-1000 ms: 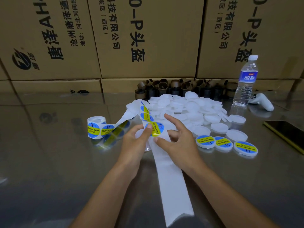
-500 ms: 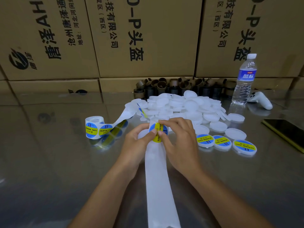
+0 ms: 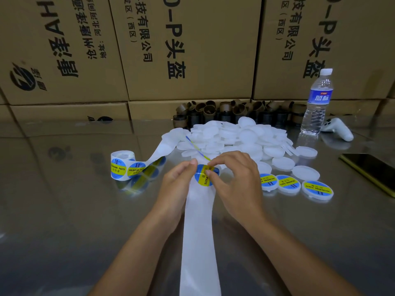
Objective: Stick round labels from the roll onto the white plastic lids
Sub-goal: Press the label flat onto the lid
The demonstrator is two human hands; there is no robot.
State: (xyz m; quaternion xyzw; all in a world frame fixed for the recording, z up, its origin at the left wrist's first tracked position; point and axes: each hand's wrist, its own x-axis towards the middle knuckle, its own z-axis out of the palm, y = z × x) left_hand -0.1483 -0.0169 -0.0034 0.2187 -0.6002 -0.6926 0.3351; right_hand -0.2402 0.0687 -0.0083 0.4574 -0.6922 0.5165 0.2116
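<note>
Right hand (image 3: pixel 237 182) has closed on label (image 3: pixel 203 178), left hand (image 3: pixel 177 189) apparently pinching too

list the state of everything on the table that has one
label roll, partly unrolled
round label, pinched by left hand and right hand
three labelled lids, in a row, labels up
lid pile, unlabelled
water bottle, upright, capped
phone, flat, screen dark

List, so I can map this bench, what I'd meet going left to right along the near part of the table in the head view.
label roll → left hand → round label → right hand → three labelled lids → phone
</note>
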